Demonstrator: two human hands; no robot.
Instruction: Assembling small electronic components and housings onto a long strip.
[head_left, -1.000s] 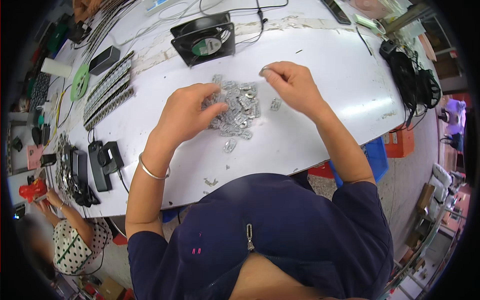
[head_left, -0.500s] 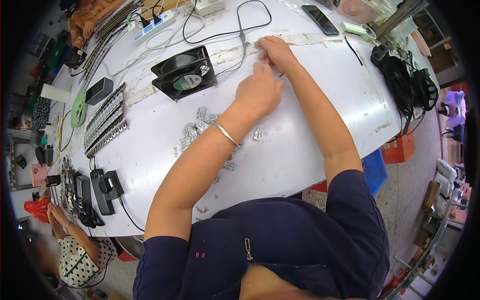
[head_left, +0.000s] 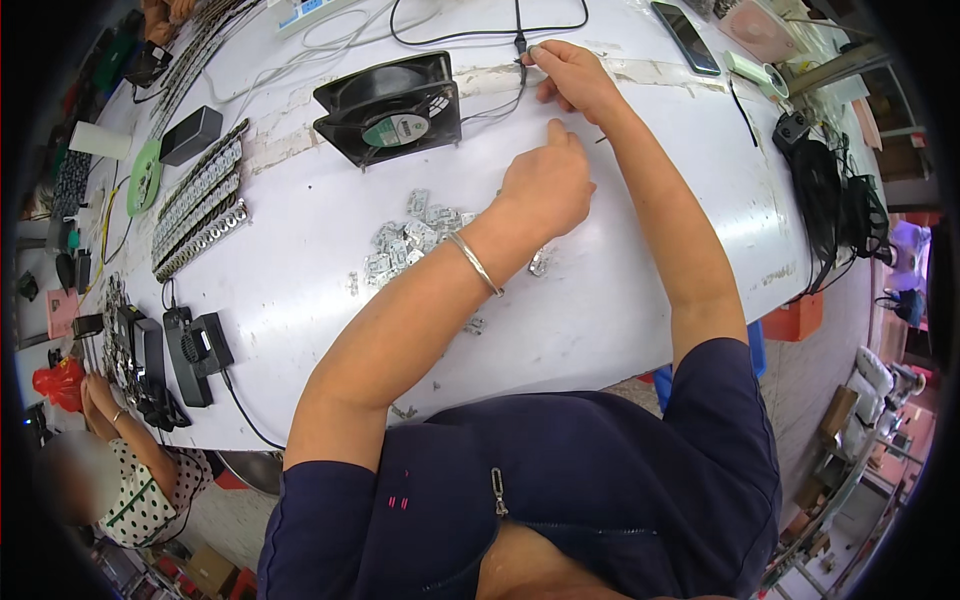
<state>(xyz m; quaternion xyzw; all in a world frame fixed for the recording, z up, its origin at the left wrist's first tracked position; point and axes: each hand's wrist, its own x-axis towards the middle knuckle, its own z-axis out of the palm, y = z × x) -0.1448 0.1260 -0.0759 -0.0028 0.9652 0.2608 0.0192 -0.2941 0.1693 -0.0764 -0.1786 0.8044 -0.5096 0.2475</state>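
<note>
My right hand (head_left: 578, 82) is at the far middle of the white table, with thumb and forefinger pinched on the thin power cord (head_left: 522, 78), just below its dark connector. Closer to me, my left hand (head_left: 548, 185) is curled closed with its back up, so whatever it may hold is hidden. A thin dark stick (head_left: 601, 140) shows between the left hand and the right forearm; which hand holds it, I cannot tell. Left of my hands stands a black square fan (head_left: 395, 115), joined to the cord. Small silvery metal pieces (head_left: 405, 245) lie piled beside my left forearm, partly covered by it.
Strips of linked metal parts (head_left: 200, 200) lie at the left, by a black box (head_left: 191, 136) and a green dish (head_left: 144, 188). Black adapters (head_left: 196, 350) sit near the left edge. A phone (head_left: 686, 38) and black straps (head_left: 835, 180) are at right. Another person (head_left: 140, 480) works at lower left.
The whole view has shifted, with the table sliding up. My right fingertips, earlier a little apart from the cord, now meet it. My left hand stays closed, slightly farther from the right.
</note>
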